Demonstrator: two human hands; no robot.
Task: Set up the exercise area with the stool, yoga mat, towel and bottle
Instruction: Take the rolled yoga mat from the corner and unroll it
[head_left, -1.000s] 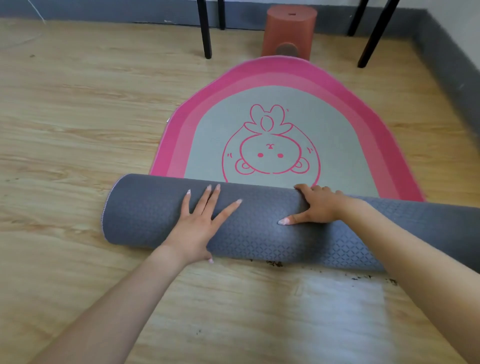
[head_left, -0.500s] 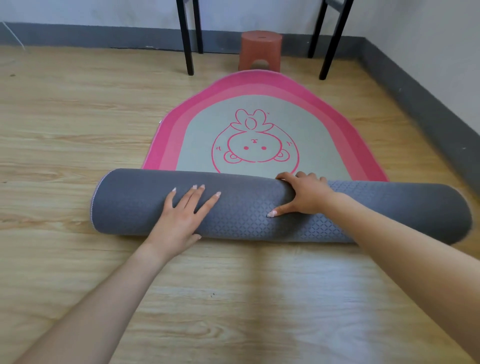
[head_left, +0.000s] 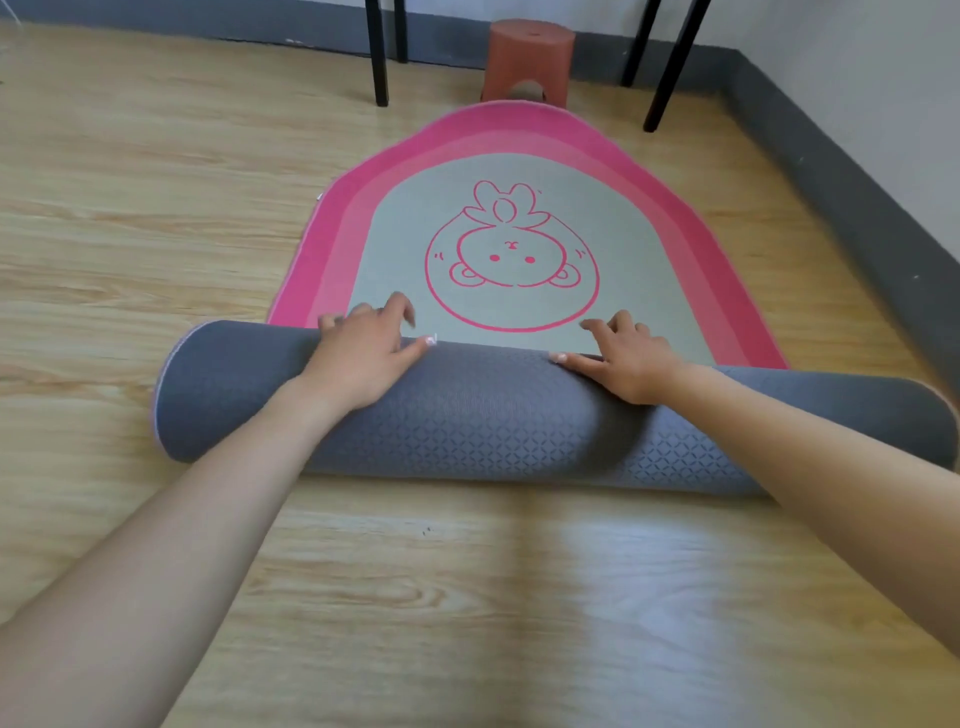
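The yoga mat's (head_left: 493, 431) rolled grey outside looks like matt, rubbery foam stamped with a fine diamond pattern, while its pink-edged face looks flat and cloth-like. The floor (head_left: 156, 182) is wood-grain board with a soft sheen. The stool (head_left: 530, 52) is smooth reddish plastic.

We note the left hand (head_left: 363, 364) has quit its flat, spread-finger rest on the near face of the yoga mat (head_left: 493, 426) roll. It now sits on the crest, fingers (head_left: 400, 309) hooked over the far side. The right hand (head_left: 628, 364) has slid along the roll toward the floor's right edge, so the hands lie wider apart. The roll has come nearer us: the rabbit drawing (head_left: 511, 260), its lower ring covered earlier, now shows whole.
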